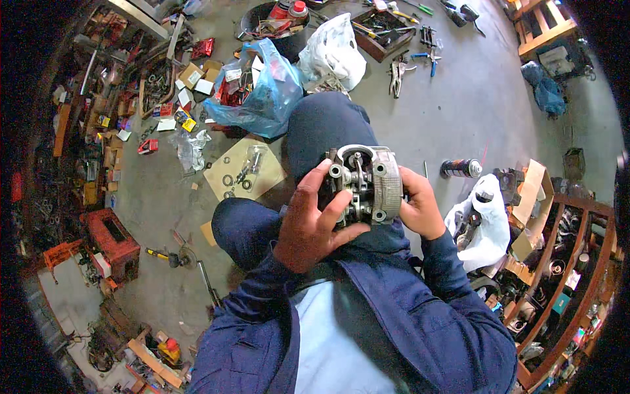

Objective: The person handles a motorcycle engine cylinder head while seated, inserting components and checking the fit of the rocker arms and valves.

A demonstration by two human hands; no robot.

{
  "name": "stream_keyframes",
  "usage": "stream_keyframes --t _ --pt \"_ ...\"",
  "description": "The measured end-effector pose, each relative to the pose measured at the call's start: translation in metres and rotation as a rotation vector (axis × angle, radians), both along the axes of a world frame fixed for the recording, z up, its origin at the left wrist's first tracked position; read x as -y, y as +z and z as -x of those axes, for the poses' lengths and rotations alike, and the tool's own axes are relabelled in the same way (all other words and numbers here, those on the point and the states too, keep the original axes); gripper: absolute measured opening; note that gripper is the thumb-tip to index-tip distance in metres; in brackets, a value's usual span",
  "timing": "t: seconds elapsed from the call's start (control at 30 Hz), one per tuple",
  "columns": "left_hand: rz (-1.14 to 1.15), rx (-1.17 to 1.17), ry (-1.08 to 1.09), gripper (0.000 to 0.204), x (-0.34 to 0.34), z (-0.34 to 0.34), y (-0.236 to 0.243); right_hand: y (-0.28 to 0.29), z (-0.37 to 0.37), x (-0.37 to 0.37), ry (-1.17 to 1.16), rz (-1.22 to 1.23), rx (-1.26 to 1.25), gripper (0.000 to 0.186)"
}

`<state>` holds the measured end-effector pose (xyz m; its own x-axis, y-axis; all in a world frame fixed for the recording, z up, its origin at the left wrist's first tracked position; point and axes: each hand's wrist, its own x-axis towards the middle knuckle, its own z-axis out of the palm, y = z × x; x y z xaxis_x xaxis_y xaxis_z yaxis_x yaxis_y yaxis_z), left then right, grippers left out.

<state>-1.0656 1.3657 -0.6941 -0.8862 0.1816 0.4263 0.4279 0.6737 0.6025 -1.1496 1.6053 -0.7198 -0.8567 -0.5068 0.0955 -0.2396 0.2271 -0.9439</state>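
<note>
A metal engine cylinder head (pixel 387 184) with its valve gear exposed is held up above my lap. My left hand (pixel 305 220) grips its left side, one finger reaching over the rocker parts in the middle and the thumb low near the bottom edge. On the opposite side, my right hand (pixel 422 205) is closed around the finned edge; most of its fingertips are hidden behind the part. Left of my knees, a cardboard sheet (pixel 220 176) lies on the floor with several rings and a small clear bag of metal parts (pixel 252 162) on it.
Ahead stand a blue plastic bag (pixel 275 102), a white bag (pixel 338 49) and a tool tray (pixel 384 46). Locking pliers (pixel 396 79) lie to their right. A spray can (pixel 461 168) and another white bag (pixel 489 226) are at my right, before a wooden rack (pixel 558 276).
</note>
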Motion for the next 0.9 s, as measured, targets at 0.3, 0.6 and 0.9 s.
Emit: stream_keyframes --t 0.3,0.6,0.9 --pt "0.142 0.211 0.112 0.068 -0.016 -0.018 0.030 0.016 0.001 0.004 0.003 -0.036 0.000 0.029" --pt "0.232 0.305 0.133 0.061 -0.024 -0.018 0.049 0.015 0.003 -0.004 0.038 -0.048 0.004 0.028" --pt "0.291 0.265 0.154 0.051 -0.030 -0.024 0.040 0.019 0.003 0.001 0.045 -0.030 -0.055 0.024"
